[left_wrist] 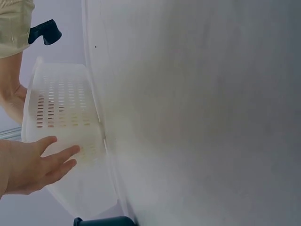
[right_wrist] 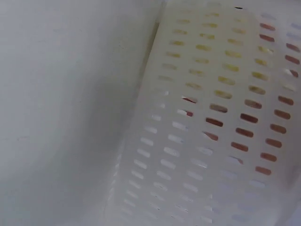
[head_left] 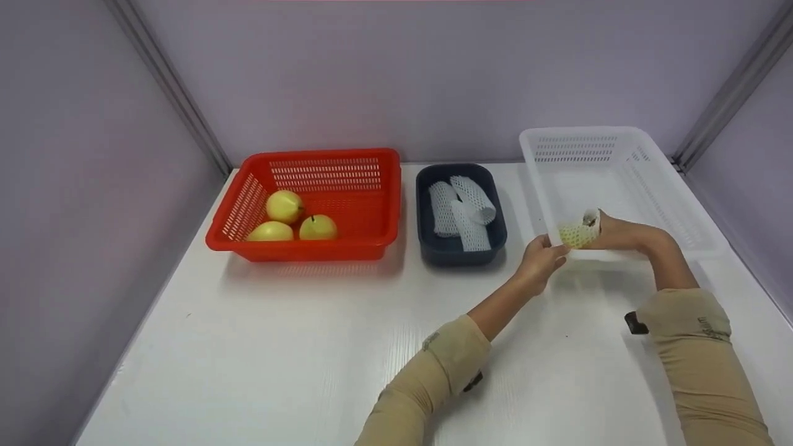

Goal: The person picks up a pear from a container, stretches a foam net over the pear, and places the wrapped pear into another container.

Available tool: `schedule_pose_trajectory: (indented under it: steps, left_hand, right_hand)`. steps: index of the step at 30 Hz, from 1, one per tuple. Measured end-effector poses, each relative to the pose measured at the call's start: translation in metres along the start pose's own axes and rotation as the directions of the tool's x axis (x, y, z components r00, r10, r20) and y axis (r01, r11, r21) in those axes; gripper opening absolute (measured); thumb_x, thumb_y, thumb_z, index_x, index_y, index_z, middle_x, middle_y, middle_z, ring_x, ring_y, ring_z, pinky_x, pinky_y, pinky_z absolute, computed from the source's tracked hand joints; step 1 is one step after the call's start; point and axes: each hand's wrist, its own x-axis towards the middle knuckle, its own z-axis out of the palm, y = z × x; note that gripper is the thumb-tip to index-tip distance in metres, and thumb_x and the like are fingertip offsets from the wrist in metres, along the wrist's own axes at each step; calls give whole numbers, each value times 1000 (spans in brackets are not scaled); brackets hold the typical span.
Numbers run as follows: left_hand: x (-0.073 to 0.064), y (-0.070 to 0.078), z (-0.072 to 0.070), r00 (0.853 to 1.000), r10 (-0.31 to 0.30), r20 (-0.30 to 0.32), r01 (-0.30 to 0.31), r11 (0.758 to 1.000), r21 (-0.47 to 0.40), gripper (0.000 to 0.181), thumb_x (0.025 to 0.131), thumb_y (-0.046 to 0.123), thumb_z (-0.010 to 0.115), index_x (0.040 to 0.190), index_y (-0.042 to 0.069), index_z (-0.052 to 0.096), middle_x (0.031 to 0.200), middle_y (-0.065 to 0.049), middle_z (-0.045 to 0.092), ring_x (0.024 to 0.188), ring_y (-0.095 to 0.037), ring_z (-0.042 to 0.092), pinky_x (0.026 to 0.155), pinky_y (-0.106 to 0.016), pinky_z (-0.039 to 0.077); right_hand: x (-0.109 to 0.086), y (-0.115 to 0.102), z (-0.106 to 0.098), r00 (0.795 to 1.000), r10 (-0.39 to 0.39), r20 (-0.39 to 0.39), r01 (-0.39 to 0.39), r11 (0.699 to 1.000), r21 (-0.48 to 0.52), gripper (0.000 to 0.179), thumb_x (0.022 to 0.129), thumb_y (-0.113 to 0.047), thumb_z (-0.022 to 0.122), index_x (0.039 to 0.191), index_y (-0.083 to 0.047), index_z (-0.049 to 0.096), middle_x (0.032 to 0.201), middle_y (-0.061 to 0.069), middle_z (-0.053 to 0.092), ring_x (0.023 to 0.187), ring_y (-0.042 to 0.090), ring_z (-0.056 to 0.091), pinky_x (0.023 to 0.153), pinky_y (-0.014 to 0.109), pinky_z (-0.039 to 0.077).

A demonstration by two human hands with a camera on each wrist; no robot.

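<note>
Your left hand [head_left: 536, 265] splays beside the white basket [head_left: 582, 131] — grip of your right hand [head_left: 613, 235] cannot be confirmed — early release may bruise the netted pear [head_left: 576, 235]

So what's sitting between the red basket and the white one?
A dark blue tub holding three white foam sleeves stands between the red basket and the white basket, in the head view.

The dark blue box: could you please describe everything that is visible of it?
The dark blue box is rectangular, with rounded corners, a rim and solid-looking walls, plastic by its look. It stands upright and open-topped on the white table, between the red basket and the white basket, smaller than either. White mesh sleeves lie inside, three visible; nothing else is seen touching it.
</note>
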Motion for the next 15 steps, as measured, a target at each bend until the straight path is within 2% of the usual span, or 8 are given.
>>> schedule_pose_trajectory:
  steps: [3, 8, 10, 15]
  left_hand:
    - [0, 0, 0, 1000, -3, 5, 3, 1000, -3, 22, 85, -6, 57, 107, -7, 54, 100, -10, 56, 104, -29, 55, 88, -35, 45]
    - [1, 0, 0, 1000, 5, 4, -5, 1000, -6, 24, 85, -7, 56, 108, -8, 52, 101, -12, 55, 105, -32, 54, 88, -35, 45]
    - [1, 0, 0, 1000, 7, 0, -7, 1000, -6, 23, 85, -8, 56, 107, -8, 52, 99, -11, 56, 104, -31, 55, 88, -36, 45]
    - [1, -1, 0, 1000, 9, 6, -9, 1000, -15, 22, 84, -7, 57, 106, -7, 53, 99, -11, 56, 102, -29, 56, 88, -35, 45]
  right_hand:
    - [-7, -2, -3, 998, 57, -7, -57, 998, 9, 79, 83, -22, 67, 136, 5, 15, 129, 25, 32, 118, 37, 29, 96, 57, 23]
    - [-14, -7, -5, 989, 144, -43, -143, 990, 13, 97, 84, -34, 65, 140, 8, -2, 137, 36, 15, 125, 50, 15, 95, 63, 21]
    - [-15, -9, -5, 987, 150, -60, -149, 989, 18, 97, 85, -38, 64, 141, 5, -4, 138, 38, 8, 126, 53, 9, 95, 64, 20]
    - [-20, -12, -2, 979, 137, -149, -132, 990, 41, 90, 88, -42, 59, 142, 2, 1, 139, 39, 7, 126, 53, 9, 94, 65, 20]
